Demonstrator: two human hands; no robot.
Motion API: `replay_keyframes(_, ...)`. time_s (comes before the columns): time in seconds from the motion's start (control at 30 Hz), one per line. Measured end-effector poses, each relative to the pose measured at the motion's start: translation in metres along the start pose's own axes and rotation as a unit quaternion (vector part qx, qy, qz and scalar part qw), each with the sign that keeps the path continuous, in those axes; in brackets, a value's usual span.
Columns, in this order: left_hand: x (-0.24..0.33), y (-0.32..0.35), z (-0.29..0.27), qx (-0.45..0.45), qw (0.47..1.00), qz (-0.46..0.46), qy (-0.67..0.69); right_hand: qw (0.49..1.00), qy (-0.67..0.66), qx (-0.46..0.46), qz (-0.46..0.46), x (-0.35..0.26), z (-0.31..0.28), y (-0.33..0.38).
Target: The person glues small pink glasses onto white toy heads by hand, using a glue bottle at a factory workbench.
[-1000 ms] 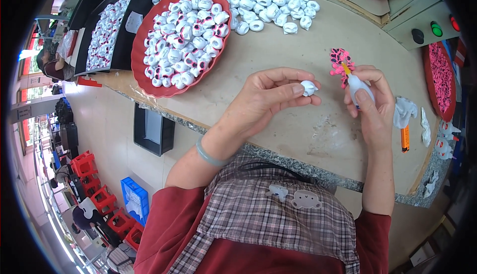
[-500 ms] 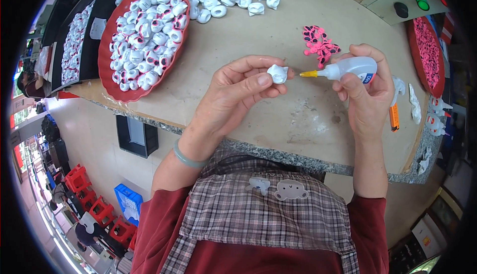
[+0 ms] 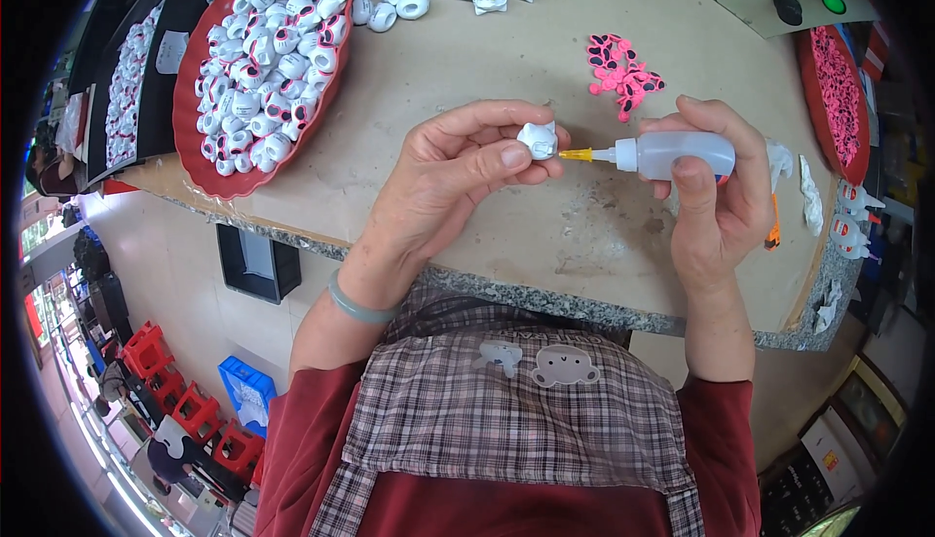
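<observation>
While a red tray [image 3: 229, 185] sits beyond the left hand [image 3: 456, 167], the right hand [image 3: 723, 218] grips a squeeze bottle [image 3: 672, 153], the left a white piece [image 3: 538, 140], which the yellow nozzle [image 3: 579, 154] has just reached, seemingly in working position.

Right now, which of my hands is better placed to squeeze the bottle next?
Your right hand, most likely: it already grips the squeeze bottle, whose yellow tip points toward the white piece. Your left hand is busy holding that piece.
</observation>
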State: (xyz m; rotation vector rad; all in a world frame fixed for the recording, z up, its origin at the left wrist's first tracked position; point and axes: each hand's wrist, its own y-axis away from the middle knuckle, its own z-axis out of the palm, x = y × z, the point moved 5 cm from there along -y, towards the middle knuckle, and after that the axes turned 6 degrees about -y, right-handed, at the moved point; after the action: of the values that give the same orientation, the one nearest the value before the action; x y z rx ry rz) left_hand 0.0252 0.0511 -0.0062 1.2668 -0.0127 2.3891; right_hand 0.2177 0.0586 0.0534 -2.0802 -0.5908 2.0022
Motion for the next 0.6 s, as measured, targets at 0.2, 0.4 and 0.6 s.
replay_keyframes(0.2,-0.0001,-0.0009,-0.0009,-0.008,1.000,0.008,-0.006,1.000,0.004,-0.009,-0.006,-0.0011,0.0019,0.0001)
replay_keyframes(0.4,-0.0003,-0.0008,-0.0010,-0.008,1.000,0.002,-0.008,1.000,0.013,-0.011,0.003,-0.0012,0.0032,0.0006)
replay_keyframes(0.6,-0.0002,-0.0011,-0.0004,-0.004,1.000,0.004,-0.012,0.998,0.064,-0.020,0.008,-0.0007,0.0046,0.0012)
